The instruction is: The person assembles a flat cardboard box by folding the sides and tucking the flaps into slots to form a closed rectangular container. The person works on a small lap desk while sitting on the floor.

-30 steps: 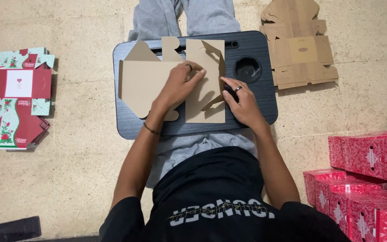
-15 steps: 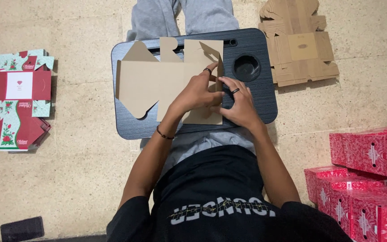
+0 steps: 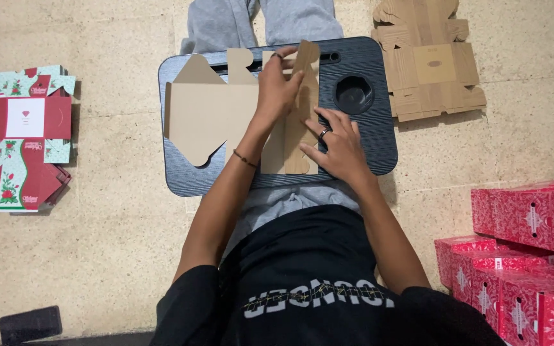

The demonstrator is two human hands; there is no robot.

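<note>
Single head view, looking straight down from well above, taking in lap tray [image 3: 367, 147], floor [image 3: 110, 243] and seated person's arms.

The red boxes [image 3: 533, 256] run off the right edge, and the hands hide part of the cardboard blank [image 3: 226, 118]

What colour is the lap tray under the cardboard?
Dark blue-grey with fine stripes; the lap tray shows in the head view.

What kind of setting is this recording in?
Likely a home or small workshop floor used for folding gift boxes: a lap desk over the person's legs, flat printed box blanks stacked left, finished red boxes piled right.
</note>
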